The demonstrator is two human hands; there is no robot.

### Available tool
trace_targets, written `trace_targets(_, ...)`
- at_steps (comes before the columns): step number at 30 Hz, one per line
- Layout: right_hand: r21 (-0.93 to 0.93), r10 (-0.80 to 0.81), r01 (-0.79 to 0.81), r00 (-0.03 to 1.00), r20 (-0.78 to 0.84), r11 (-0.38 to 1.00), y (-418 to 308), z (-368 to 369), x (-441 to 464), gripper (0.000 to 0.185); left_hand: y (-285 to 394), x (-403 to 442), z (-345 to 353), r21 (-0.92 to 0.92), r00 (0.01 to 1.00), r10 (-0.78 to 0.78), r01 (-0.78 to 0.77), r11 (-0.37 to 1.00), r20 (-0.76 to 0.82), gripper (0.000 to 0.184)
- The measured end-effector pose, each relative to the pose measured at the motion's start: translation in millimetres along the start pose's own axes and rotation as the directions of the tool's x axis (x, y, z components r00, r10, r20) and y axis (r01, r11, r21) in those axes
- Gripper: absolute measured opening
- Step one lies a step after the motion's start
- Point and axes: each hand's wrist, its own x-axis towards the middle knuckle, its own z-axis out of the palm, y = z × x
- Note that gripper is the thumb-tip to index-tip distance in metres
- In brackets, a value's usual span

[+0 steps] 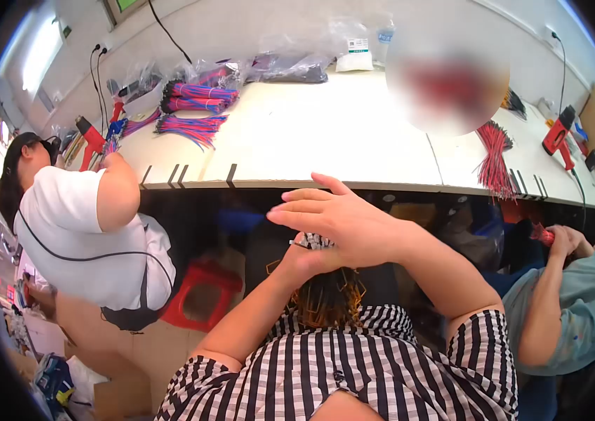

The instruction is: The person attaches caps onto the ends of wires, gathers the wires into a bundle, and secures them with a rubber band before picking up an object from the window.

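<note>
A bundle of black and yellow wires [329, 298] hangs down in front of the striped shirt, its white connector ends [317, 241] facing up. My left hand [299, 265] is closed round the upper part of this bundle, partly hidden behind my other hand. Just above the connectors is my right hand [343, 219], with fingers stretched out and spread to the left. Its palm is close to the white ends; whether it touches them I cannot tell.
Ahead runs a white table [311, 133] with pink-and-blue wire bundles [199, 98], red-and-black wires [495, 156] and a red heat gun [558, 131]. A person in white [87, 203] sits left beside a red stool [202, 295]; another person [578, 309] sits right, holding red wires.
</note>
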Motion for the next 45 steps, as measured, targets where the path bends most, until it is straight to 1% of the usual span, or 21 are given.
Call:
trace_targets(1, -0.004, 0.005, -0.005, 1.0, -0.003, 1.0, 7.6, 1.3, 0.2, 0.066, -3.3, 0.7, -6.3, 0.002, 1.0, -0.003, 0.003, 1.0, 0.006, 0.061)
trace_targets(3, 0.158, 0.28, -0.281, 0.96, 0.027, 0.947, 22.8, -0.1, 0.7, 0.051, -12.0, 3.1, -15.8, 0.48, 0.999, -0.039, 0.039, 0.876, -0.01, 0.067)
trace_targets(5, 0.774, 0.473, -0.099, 0.837, -0.276, 0.626, 14.1, -3.3, -12.1, 0.041, -12.5, 3.5, -15.9, 0.442, 0.998, 0.049, -0.033, 0.896, -0.025, 0.06)
trace_targets(7, 0.604, 0.417, 0.083, 0.649, -0.636, 0.793, 23.1, -11.6, -24.2, 0.037, 2.5, 1.7, -19.9, 0.344, 0.99, 0.0, 0.049, 0.938, -0.142, 0.045)
trace_targets(10, 0.656, 0.659, -0.301, 0.634, -0.404, 0.692, 19.4, 12.1, -56.1, 0.033, 14.2, -0.9, -23.8, 0.249, 0.983, 0.081, -0.039, 0.968, -0.163, 0.039)
trace_targets(11, 0.723, 0.703, -0.328, 0.646, -0.298, 0.608, 20.8, 36.7, -62.9, 0.039, 17.5, 1.4, -25.7, 0.204, 0.984, 0.11, -0.08, 0.976, -0.142, 0.041)
trace_targets(14, 0.567, 0.643, -0.417, 0.713, -0.28, 0.71, 4.4, 87.0, -59.6, 0.051, 16.4, 5.5, -23.3, 0.139, 0.984, 0.108, -0.088, 0.986, -0.141, 0.035)
trace_targets(17, 0.233, 0.51, -0.456, 0.729, -0.457, 0.859, -3.8, 113.6, -52.7, 0.053, 7.8, 3.0, -21.5, 0.184, 0.989, 0.116, -0.098, 0.978, -0.087, 0.047)
trace_targets(22, 0.386, 0.543, -0.395, 0.712, -0.444, 0.834, 2.9, 154.9, -64.5, 0.059, -17.4, -3.1, -42.1, 0.223, 0.99, 0.046, -0.014, 0.975, -0.137, 0.056)
trace_targets(27, 0.395, 0.615, -0.508, 0.759, -0.214, 0.765, -14.4, 133.5, -65.8, 0.099, -14.1, -12.9, -33.8, 0.199, 0.998, 0.011, 0.0, 0.98, -0.056, 0.058)
trace_targets(29, 0.366, 0.6, -0.496, 0.753, -0.269, 0.787, -9.1, 149.5, -71.1, 0.107, -23.1, -15.4, -41.4, 0.246, 1.0, -0.02, 0.016, 0.969, 0.015, 0.065)
trace_targets(32, 0.456, 0.627, -0.487, 0.744, -0.232, 0.745, -11.5, 148.3, -69.3, 0.108, -26.2, -15.1, -29.5, 0.272, 0.999, 0.012, -0.003, 0.962, -0.03, 0.068)
trace_targets(34, 0.264, 0.557, -0.491, 0.72, -0.413, 0.83, -7.3, 153.0, -67.7, 0.106, -21.4, -8.0, -24.3, 0.27, 0.998, 0.005, 0.014, 0.963, -0.07, 0.066)
trace_targets(35, 0.161, 0.557, -0.539, 0.744, -0.369, 0.826, -2.8, 152.8, -66.7, 0.105, -20.5, -4.7, -25.4, 0.283, 0.993, 0.01, 0.024, 0.959, -0.118, 0.065)
trace_targets(38, 0.233, 0.547, -0.5, 0.804, -0.232, 0.834, 8.4, 95.9, -54.1, 0.097, 7.7, 11.0, -12.5, 0.283, 0.971, 0.113, -0.05, 0.958, -0.211, 0.058)
trace_targets(39, 0.177, 0.373, -0.329, 0.848, -0.378, 0.928, 27.8, 86.7, -53.6, 0.085, 19.0, 16.3, -14.9, 0.28, 0.965, 0.162, -0.101, 0.955, -0.205, 0.056)
trace_targets(40, 0.476, 0.412, -0.232, 0.854, -0.318, 0.849, 4.0, 29.4, -42.9, 0.071, 36.9, 16.4, -10.1, 0.118, 0.976, 0.087, -0.065, 0.991, -0.201, 0.047)
trace_targets(41, 0.483, 0.421, -0.153, 0.747, -0.514, 0.862, 7.6, 18.0, -46.2, 0.063, 51.6, 23.3, -11.4, -0.039, 0.989, 0.124, -0.128, 0.991, -0.075, 0.028)
trace_targets(43, 0.401, 0.373, -0.024, 0.418, -0.828, 0.916, 15.7, -5.5, -52.8, 0.049, 74.5, 36.4, -18.3, -0.346, 0.962, 0.235, -0.269, 0.899, -0.137, 0.009)
trace_targets(44, 0.31, 0.348, -0.158, 0.464, -0.815, 0.937, 23.6, -12.8, -65.1, 0.053, 82.5, 38.7, -27.4, -0.347, 0.953, 0.281, -0.303, 0.888, -0.112, 0.009)
trace_targets(45, 0.384, 0.381, -0.089, 0.443, -0.811, 0.919, 22.7, -9.1, -67.3, 0.063, 87.8, 42.5, -34.5, -0.35, 0.943, 0.325, -0.331, 0.876, -0.077, 0.009)
